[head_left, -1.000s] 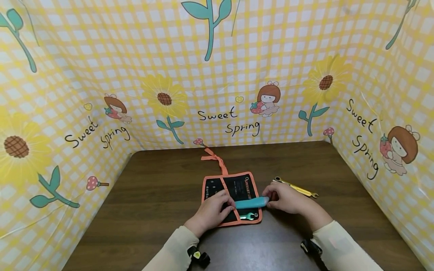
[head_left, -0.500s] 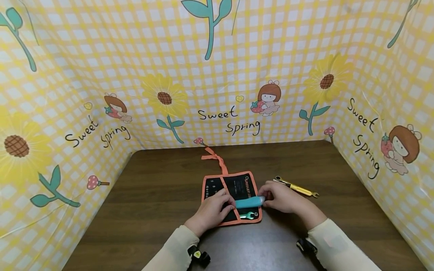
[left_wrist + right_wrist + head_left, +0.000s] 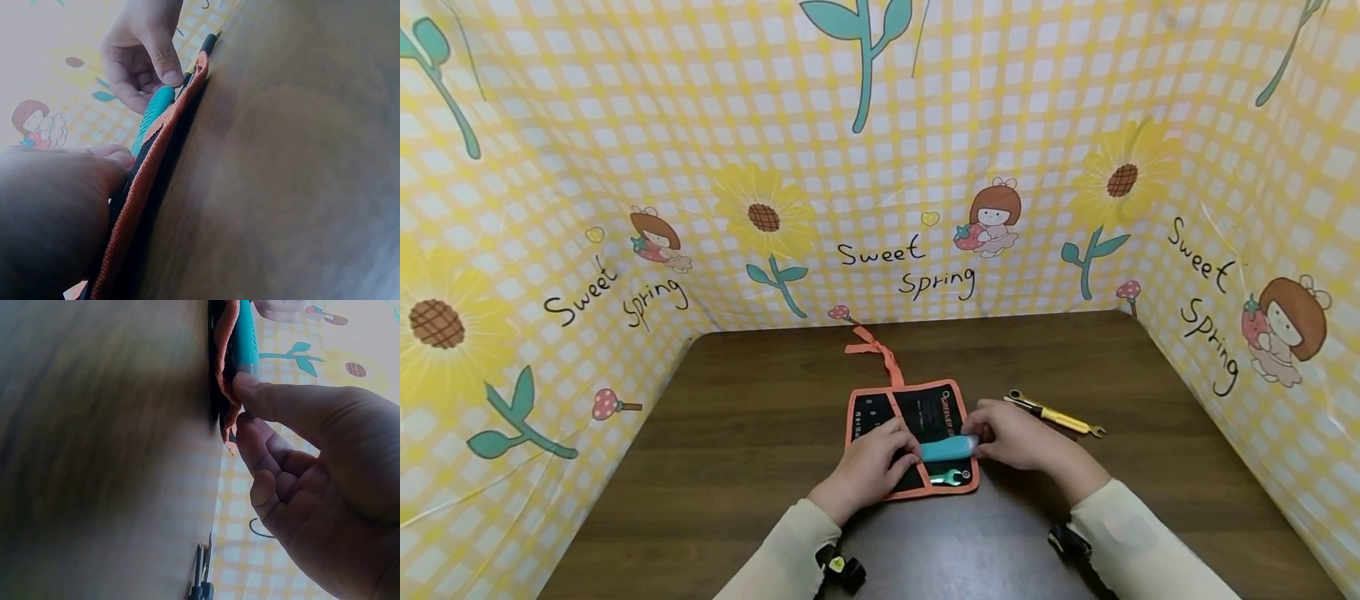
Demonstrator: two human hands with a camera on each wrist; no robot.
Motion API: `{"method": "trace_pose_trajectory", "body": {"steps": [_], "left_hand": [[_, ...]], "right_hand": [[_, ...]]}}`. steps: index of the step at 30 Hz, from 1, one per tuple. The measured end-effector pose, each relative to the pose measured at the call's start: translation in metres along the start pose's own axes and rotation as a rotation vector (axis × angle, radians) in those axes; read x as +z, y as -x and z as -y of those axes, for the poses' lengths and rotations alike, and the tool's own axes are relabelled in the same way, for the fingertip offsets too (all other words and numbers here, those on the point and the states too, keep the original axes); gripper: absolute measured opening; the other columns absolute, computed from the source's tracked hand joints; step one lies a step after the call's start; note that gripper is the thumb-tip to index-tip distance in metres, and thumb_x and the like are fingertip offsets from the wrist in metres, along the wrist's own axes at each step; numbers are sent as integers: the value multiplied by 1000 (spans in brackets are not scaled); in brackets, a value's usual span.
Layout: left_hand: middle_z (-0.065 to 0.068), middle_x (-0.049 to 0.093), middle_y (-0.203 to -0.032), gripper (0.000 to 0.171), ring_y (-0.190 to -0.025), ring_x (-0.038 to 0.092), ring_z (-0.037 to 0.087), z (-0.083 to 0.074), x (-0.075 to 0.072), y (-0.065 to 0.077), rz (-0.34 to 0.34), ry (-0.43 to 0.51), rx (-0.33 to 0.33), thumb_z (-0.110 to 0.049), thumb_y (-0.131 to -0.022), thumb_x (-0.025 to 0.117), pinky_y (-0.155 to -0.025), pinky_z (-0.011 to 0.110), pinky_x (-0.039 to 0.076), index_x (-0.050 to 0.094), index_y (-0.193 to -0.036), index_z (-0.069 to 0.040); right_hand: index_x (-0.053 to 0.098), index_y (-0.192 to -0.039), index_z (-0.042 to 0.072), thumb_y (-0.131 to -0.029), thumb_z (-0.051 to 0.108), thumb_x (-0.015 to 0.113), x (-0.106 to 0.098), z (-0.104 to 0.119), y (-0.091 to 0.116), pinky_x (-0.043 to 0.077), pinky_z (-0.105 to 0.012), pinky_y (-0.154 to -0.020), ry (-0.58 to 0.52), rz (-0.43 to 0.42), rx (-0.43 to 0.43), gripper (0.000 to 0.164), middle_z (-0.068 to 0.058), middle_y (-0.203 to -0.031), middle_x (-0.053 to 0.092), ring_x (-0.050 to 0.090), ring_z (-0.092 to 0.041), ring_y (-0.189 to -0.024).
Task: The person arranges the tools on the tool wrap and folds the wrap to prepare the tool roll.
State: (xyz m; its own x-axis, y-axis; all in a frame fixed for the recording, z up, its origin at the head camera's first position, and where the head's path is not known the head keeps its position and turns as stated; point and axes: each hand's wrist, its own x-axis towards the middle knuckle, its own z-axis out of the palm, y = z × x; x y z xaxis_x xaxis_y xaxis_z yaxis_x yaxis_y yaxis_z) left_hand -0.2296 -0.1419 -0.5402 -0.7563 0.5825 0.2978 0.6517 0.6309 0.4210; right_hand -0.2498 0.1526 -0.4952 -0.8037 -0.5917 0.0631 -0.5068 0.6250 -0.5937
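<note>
Further left than a second ago, the right hand (image 3: pixel 1011 435) now sits at the pouch's right edge, and the teal tool (image 3: pixel 947 450) it holds goes in with it, so less of the tool shows. Left hand (image 3: pixel 876 462) and pouch (image 3: pixel 927 417) keep their places, mid-table (image 3: pixel 760 417).

From where I watch, any onward push turns, I judge, on one line: the teal tool lies straight leftward from the right hand, its long axis side to side, roughly parallel to the table's far edge and crossing the orange band (image 3: pixel 896 407) on the pouch. The right hand has the free end; the other end is hidden by the left fingers.

I read the right hand as nearly closed, thumb and fingertips pinching the tool's tip. The left is bent in tight, apparently pinching the pouch by the band; whether it grips the tool too, I cannot tell.

Along the pouch's near edge a green wrench (image 3: pixel 951 478) shows its head; toward the table's right edge lies a yellow tool (image 3: pixel 1063 419).

My head view flattens all this. Edge-on, the left wrist view shows the teal tool riding above the pouch's orange rim (image 3: pixel 128 212), and the right wrist view shows the right thumb (image 3: pixel 278 397) against its end.
</note>
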Motion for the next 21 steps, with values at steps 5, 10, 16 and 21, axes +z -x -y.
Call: {"method": "trace_pose_trajectory", "body": {"steps": [5,10,16,21], "left_hand": [[-18,53,-103,6,-90,58,0,1,2,0,-3,0,9,-33,-104,69,-80,26,52,72,-102,-28],[-18,53,-103,6,-89,57,-1,0,1,0,3,17,4,-34,-103,69,-79,25,52,72,-101,-29],[-16,58,-104,6,-89,56,3,2,-6,1,-36,57,0,-30,-98,78,-75,25,51,76,-104,-32],[-16,61,-106,18,-90,55,5,13,-12,4,-27,55,-63,-31,-93,82,-76,26,52,75,-110,-31]], "right_hand": [[77,-101,17,-83,4,88,3,-1,-4,49,-29,-69,12,-2,-20,24,2,-89,59,57,-14,-79],[76,-99,17,-83,3,87,4,-2,-5,50,-29,-70,17,14,-16,24,3,-90,59,57,-14,-80],[76,-99,18,-83,5,88,4,-4,-4,50,-30,-71,12,25,-9,24,3,-90,58,57,-15,-81],[75,-100,18,-84,7,88,3,-3,-5,49,-30,-71,27,30,-1,23,4,-91,59,57,-15,-81]]}}
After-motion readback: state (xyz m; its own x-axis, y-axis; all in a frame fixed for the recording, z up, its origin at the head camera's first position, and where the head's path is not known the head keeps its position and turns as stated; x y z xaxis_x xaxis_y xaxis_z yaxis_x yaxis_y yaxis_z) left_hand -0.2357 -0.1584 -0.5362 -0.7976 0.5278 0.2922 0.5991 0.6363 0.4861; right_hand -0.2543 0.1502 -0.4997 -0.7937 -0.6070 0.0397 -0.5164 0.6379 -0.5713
